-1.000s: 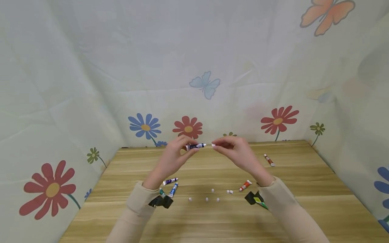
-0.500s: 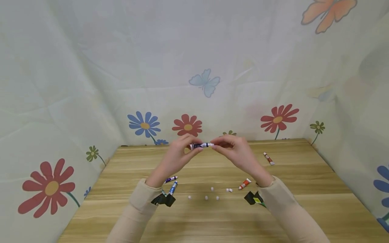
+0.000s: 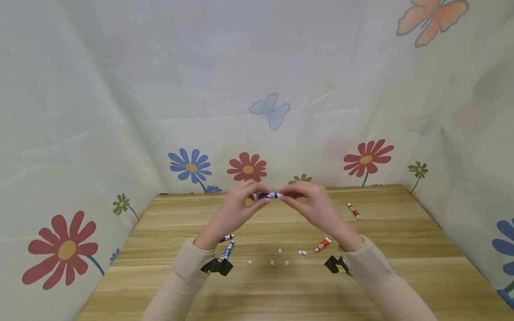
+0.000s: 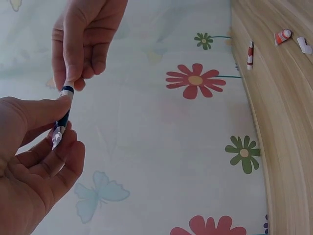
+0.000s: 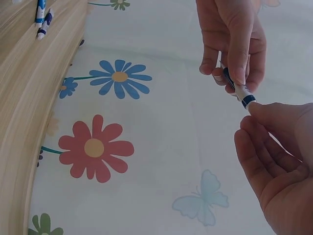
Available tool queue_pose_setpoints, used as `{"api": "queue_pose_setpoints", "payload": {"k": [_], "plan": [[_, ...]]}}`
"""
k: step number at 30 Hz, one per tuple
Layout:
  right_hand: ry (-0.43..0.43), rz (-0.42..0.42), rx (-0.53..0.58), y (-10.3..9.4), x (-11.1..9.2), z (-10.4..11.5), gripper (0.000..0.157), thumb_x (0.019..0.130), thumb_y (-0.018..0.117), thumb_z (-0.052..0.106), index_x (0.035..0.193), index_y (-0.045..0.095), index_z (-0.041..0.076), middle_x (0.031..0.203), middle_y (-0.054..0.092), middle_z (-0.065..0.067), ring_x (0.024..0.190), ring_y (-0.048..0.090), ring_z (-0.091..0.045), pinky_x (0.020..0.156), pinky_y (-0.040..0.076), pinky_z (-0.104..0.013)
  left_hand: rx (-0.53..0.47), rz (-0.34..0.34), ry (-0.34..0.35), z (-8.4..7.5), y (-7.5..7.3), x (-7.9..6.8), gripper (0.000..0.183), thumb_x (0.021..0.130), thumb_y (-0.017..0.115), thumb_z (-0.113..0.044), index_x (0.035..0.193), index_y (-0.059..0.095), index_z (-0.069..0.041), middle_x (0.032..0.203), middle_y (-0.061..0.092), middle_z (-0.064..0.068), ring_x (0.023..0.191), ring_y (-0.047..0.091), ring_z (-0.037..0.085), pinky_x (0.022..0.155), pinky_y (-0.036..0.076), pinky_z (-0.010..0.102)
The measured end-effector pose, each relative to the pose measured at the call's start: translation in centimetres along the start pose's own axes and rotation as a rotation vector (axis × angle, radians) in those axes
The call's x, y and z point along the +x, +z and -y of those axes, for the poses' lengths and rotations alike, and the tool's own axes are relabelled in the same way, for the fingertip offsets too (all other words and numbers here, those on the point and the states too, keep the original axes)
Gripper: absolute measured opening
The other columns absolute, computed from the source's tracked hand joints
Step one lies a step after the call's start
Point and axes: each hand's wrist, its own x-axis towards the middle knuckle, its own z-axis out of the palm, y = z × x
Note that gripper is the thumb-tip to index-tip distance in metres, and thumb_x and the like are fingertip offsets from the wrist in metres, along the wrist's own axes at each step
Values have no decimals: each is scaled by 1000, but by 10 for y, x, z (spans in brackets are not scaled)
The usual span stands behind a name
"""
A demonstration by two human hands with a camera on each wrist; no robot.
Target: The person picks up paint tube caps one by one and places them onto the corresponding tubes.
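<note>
A small dark-blue and white paint tube [image 3: 268, 195] is held level above the far part of the table. My left hand [image 3: 237, 208] grips its body between thumb and fingers; the silvery crimped tail shows in the left wrist view. At the tube's nozzle end, my right hand [image 3: 311, 203] pinches a small white cap [image 4: 70, 84] between thumb and fingertips. Cap and tube meet end to end, and fingers cover most of the cap. In the right wrist view, the tube's dark band [image 5: 248, 100] lies right beside the right thumb.
Several loose white caps [image 3: 272, 263] lie on the wooden table [image 3: 281, 294]. Blue [image 3: 228, 249] and purple [image 3: 226, 238] tubes lie near the left wrist. An orange-red tube [image 3: 323, 244] and a dark red one [image 3: 354, 211] are at right. A flowered cloth [image 3: 201, 111] hangs behind.
One second ago a gap separated the cap from the tube's nozzle. The tube has since moved slightly right, and the cap now meets its end. Both hands have sunk slightly over the last half second.
</note>
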Motion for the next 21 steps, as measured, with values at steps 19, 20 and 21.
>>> {"api": "queue_pose_setpoints", "payload": {"k": [19,20,21], "plan": [[144,66,123,-2,-3,5,17,96,70,18,110,75,9,99,71,1,86,70,-12,77,58,-28,150,-16,158,-12,-2,-5,19,92,74,-9,110,69,-7,106,63,0,90,59,12,77,54,26],[161,72,129,-2,-3,5,18,96,69,19,110,75,9,99,71,1,85,69,-12,76,58,-29,163,-16,174,-13,-1,-5,19,92,74,-9,110,68,-7,107,63,1,90,59,13,76,55,27],[182,78,135,-2,-3,6,18,97,69,20,109,75,9,97,72,1,85,69,-12,76,58,-30,177,-17,191,-14,-1,-5,19,92,74,-8,110,68,-6,107,63,2,91,59,14,75,55,28]]}}
